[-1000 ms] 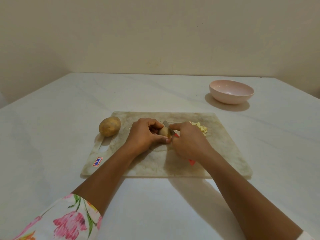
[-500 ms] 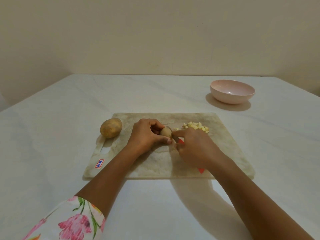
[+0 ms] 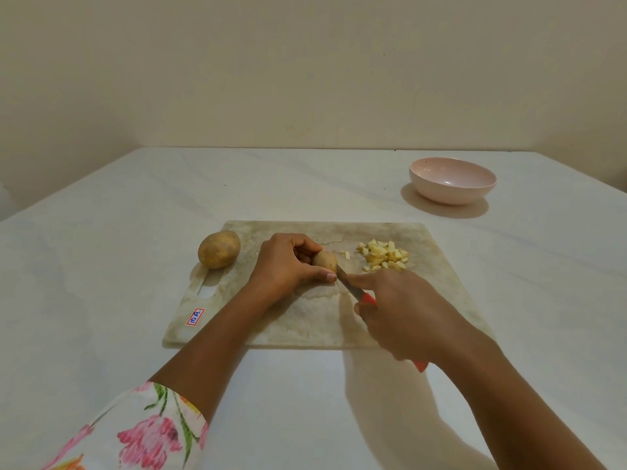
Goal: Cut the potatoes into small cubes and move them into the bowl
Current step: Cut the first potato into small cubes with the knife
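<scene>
Soft, warm, rather dim indoor light, with a yellowish cast over the whole frame; no hard glare, only a small pale highlight inside the bowl (image 3: pixel 451 195); shadows fall toward the lower left, so the light comes from the upper right; one blurred-edged shadow lies under the bowl on the desk (image 3: pixel 101 283), another beside the whole potato (image 3: pixel 219 249), a broad faint one beneath the right hand (image 3: pixel 403 313) and its arm; focus is fair at the centre; the floral sleeve (image 3: pixel 142 432) at lower left looks softer; the wide lens splays the desk's edges toward the corners.
</scene>
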